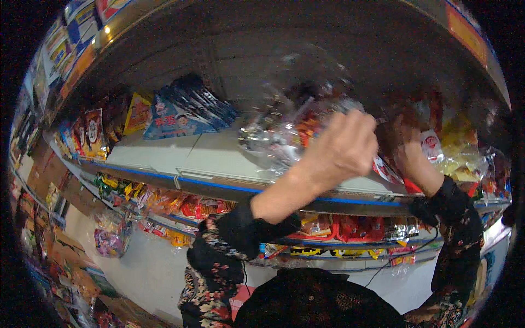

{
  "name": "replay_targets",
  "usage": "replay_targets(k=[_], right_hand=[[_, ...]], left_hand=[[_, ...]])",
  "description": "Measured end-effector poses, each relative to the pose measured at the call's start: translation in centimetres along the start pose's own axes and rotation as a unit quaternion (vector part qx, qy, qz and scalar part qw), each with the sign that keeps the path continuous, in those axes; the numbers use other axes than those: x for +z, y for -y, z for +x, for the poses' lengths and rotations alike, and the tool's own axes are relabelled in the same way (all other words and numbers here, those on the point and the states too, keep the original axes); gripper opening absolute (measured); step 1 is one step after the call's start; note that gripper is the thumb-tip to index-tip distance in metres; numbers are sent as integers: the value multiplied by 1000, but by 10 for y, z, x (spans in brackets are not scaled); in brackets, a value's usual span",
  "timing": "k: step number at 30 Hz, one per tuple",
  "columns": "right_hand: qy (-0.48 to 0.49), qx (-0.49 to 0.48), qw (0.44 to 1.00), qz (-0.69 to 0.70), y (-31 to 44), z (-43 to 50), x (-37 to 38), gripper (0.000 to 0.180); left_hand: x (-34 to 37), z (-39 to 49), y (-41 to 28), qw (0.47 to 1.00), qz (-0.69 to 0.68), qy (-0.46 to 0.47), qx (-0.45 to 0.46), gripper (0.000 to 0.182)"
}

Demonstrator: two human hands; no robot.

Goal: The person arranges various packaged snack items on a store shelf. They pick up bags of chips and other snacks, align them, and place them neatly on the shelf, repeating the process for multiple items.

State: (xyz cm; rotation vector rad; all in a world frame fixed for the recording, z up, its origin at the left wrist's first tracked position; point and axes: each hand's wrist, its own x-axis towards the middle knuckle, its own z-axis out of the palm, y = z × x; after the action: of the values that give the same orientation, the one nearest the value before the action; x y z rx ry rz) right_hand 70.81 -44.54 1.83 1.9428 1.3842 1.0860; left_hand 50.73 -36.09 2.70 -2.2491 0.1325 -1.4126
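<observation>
My left hand (346, 143) is closed on the gathered top of a clear plastic bag (283, 139). Orange and red packets show through the crinkled film, which is blurred. The bag is over the upper shelf (180, 153), to the left of the hand. Further right, my right hand (410, 143) reaches in over the same shelf among snack packages. Its fingers are dim and blurred, so whether they grip anything is unclear. Beside its wrist is a red and white packet (387, 170). A packet with a white label (431, 145) stands just right of that hand.
Blue triangular packs (176, 115) and a yellow pack (138, 112) stand left on the shelf, near brown pouches (95, 133). Yellowish bags (459, 162) are at right. A blue-striped shelf edge (221, 185) runs across, above lower shelves with red trays (357, 227). Cartons (53, 174) line the left.
</observation>
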Motion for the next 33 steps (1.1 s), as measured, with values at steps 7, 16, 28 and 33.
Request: replay_targets(k=[7,16,28,33], right_hand=[[-223,65,957,173,2,41,21,39],[-18,6,980,200,-24,-36,-18,37],[-329,-261,813,404,0,-27,-127,25],[2,-55,935,349,14,1,-135,39]], left_hand=[[7,-1,-43,999,13,45,29,26],[-54,-6,-56,991,-36,48,-118,67],[-81,-43,-8,964,51,145,-217,45],[-93,-39,-6,972,-16,86,-218,44]])
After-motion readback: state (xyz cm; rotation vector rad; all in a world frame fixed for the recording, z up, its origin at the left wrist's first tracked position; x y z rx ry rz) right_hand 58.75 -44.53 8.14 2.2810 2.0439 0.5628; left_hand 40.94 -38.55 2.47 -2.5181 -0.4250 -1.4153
